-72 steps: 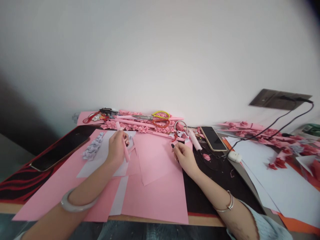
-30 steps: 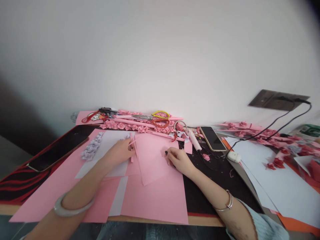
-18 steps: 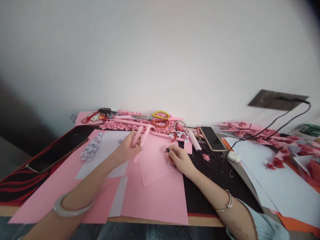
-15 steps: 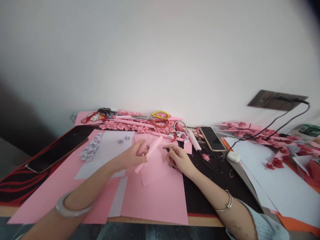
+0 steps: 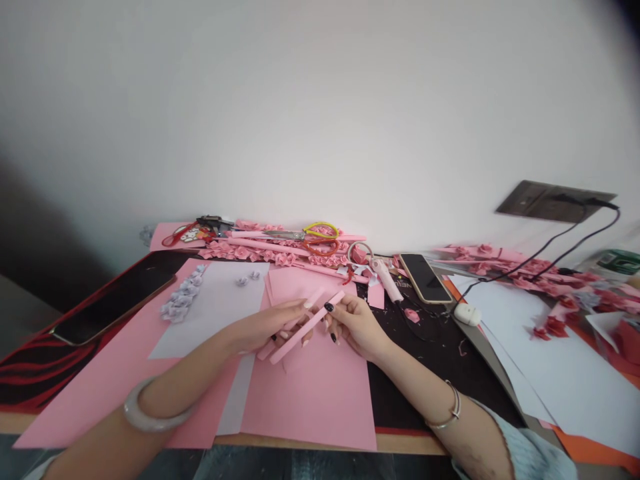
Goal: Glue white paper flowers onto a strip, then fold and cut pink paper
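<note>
A narrow pink paper roll (image 5: 306,328) slants between my hands above the pink paper sheets (image 5: 310,400). My left hand (image 5: 273,325) grips it from the left, fingers curled beneath and thumb near its upper side. Thumb and fingers of my right hand (image 5: 356,323) pinch the roll close to its far end. Behind it runs a second pink length, partly covered by the left fingers; I cannot tell whether both belong to one piece of paper. To the left, grey-lilac paper flowers (image 5: 183,297) lie on a white sheet (image 5: 210,333).
Along the wall lie pink paper flower stems (image 5: 250,252) with scissors (image 5: 320,235) on top. A pink-handled hot tool (image 5: 387,279), a phone (image 5: 425,277) and a white earbud case (image 5: 467,313) stand to the right. Cords hang from a wall socket (image 5: 555,200). A dark tablet (image 5: 115,300) lies left.
My right hand has moved left and now pinches the pink paper roll. My left hand has shifted slightly, and the roll has come lower, with two parallel pink lengths showing.
</note>
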The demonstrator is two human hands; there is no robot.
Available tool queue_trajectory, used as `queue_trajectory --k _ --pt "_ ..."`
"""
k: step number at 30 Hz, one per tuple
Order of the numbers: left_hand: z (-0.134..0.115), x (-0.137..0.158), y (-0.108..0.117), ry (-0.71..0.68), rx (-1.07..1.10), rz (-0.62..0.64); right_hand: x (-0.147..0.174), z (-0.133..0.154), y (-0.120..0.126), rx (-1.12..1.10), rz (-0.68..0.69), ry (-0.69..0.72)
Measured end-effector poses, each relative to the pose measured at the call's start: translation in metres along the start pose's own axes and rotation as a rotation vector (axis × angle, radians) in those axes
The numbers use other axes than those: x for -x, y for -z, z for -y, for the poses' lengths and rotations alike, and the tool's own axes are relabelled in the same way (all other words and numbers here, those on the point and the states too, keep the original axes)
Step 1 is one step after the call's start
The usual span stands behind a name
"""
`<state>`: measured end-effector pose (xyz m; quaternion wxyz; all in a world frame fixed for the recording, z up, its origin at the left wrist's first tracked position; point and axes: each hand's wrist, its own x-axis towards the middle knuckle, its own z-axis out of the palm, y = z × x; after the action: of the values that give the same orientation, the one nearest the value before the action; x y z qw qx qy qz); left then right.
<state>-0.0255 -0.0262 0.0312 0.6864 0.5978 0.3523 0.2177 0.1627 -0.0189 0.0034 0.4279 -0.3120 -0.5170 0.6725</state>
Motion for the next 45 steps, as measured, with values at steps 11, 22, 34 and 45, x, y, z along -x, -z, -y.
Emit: queue_trajectory --k 11,22,34,45 --pt "-0.003 -0.007 -0.008 -0.119 -0.096 -0.016 0.002 0.001 -0.003 0.048 -0.014 0.022" --pt "0.002 -0.008 -0.009 -0.118 -0.013 -0.025 0.001 0.009 -0.001 0.126 -0.094 0.107" --pt "0.0 -0.006 -0.005 -0.356 -0.073 -0.206 0.005 0.01 0.002 0.355 -0.153 0.254" --pt "0.017 -0.016 -0.006 -0.328 0.112 -0.119 0.012 0.014 -0.004 0.721 -0.114 0.44"
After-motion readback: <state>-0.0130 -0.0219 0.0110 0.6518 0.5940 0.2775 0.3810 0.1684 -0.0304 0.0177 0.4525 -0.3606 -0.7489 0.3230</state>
